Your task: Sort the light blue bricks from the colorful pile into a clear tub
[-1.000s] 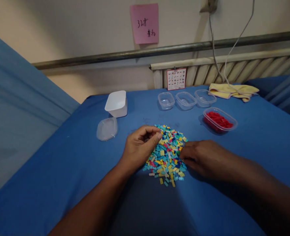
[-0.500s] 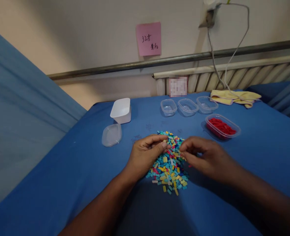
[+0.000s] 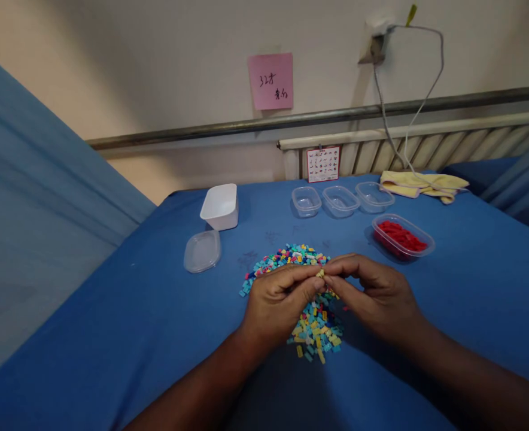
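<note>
Hiding part of the brick pile (image 3: 317, 336) behind left hand (image 3: 276, 299) and right hand (image 3: 376, 290), partly masking a yellow piece (image 3: 321, 273).

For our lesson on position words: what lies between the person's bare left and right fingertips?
In the head view, a small pale-yellow plastic piece lies between left hand and right hand.

Place: a plain indoor room, maybe a workroom or a ward; I cannot tell which | before me: table with blue cloth (image 3: 112, 335) | to my left: blue curtain (image 3: 35, 197) | on the wall: 1 metal pipe (image 3: 228, 127), 1 ribbed radiator (image 3: 372, 157), 1 socket (image 3: 372, 49), 1 pink handwritten note (image 3: 271, 81)
</note>
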`<state>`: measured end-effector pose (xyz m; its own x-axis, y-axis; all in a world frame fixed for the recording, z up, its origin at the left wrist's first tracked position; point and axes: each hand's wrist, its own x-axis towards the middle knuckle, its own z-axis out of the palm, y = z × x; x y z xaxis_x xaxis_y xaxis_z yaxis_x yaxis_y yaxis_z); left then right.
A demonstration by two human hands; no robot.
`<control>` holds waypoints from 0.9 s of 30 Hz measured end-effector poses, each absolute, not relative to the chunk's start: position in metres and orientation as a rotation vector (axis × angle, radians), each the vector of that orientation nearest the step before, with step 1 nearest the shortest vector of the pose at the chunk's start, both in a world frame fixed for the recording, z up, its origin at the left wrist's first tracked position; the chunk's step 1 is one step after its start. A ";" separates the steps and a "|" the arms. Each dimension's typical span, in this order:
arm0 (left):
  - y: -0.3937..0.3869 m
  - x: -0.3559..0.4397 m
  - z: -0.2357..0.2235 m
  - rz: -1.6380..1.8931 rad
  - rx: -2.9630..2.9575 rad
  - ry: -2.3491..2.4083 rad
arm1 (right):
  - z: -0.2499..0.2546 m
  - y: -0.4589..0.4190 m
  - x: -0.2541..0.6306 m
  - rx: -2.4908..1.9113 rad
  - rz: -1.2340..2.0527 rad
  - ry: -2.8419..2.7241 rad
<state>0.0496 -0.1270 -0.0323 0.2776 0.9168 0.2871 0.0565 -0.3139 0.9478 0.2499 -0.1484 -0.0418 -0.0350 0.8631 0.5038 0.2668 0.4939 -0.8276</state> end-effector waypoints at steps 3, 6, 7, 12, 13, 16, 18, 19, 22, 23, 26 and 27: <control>-0.128 0.049 -0.034 1.132 1.649 0.901 | -0.042 -0.148 0.249 -1.030 0.671 -1.543; -0.129 0.050 -0.033 1.094 1.543 0.916 | -0.043 -0.148 0.248 -1.044 0.751 -1.499; -0.129 0.051 -0.032 1.081 1.488 0.929 | -0.044 -0.148 0.247 -1.042 0.796 -1.475; -0.126 0.055 -0.023 1.024 1.262 0.983 | -0.048 -0.146 0.241 -1.021 1.076 -1.242; -0.126 0.055 -0.022 1.023 1.244 0.984 | -0.048 -0.146 0.240 -1.010 1.118 -1.208; -0.124 0.053 -0.024 1.010 1.241 0.977 | -0.049 -0.146 0.240 -1.002 1.166 -1.173; -0.124 0.052 -0.025 0.996 1.255 0.973 | -0.049 -0.146 0.241 -1.022 1.136 -1.189; -0.124 0.051 -0.026 0.991 1.268 0.972 | -0.049 -0.146 0.242 -1.028 1.118 -1.208; -0.123 0.050 -0.027 0.984 1.303 0.976 | -0.048 -0.147 0.243 -1.022 1.088 -1.242; -0.123 0.050 -0.027 0.984 1.305 0.975 | -0.047 -0.147 0.243 -1.016 1.087 -1.238; -0.123 0.050 -0.026 0.973 1.279 0.968 | -0.046 -0.147 0.242 -1.009 1.083 -1.242; -0.123 0.049 -0.026 0.964 1.269 0.968 | -0.046 -0.147 0.242 -1.012 1.078 -1.257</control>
<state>0.0494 -0.1234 -0.0260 0.3075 0.9506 -0.0429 -0.0389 0.0577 0.9976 0.2425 -0.1473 -0.0461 0.0087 0.9778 0.2095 -0.0575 0.2096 -0.9761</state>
